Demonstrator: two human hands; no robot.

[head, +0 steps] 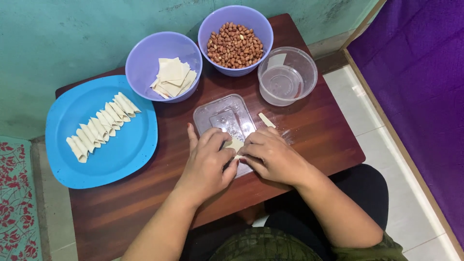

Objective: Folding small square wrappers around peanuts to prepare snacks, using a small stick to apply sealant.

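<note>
Both forearms reach in from the bottom edge and meet at the middle of the small dark wooden table (309,130). The left hand (208,162) lies palm down with its knuckles up, fingers curled inward and the thumb side turned toward the other hand. The right hand (273,154) mirrors it, fingers bent, tips pointing left. The fingertips of both hands close together on a small pale dough wrapper (235,145) — each hand pinches one side of it, and only a little of the piece shows between them.

The wrapper sits over the near end of a clear flat plastic lid (224,116) that lies on the table right under the hands. A loose strip of dough (266,120) rests just beside the lid, near the right hand's fingers. Behind it stands a clear plastic tub (288,77). Farther back are two purple bowls — one with peanuts (235,44), one holding a stack of square wrappers (173,77). To the left, well apart from the hands, a blue plate (121,154) carries a slanted row of folded wrappers (101,125), each overlapping the next. Nothing lies between the hands and the lid; the hands themselves hide most of the pinched piece.
</note>
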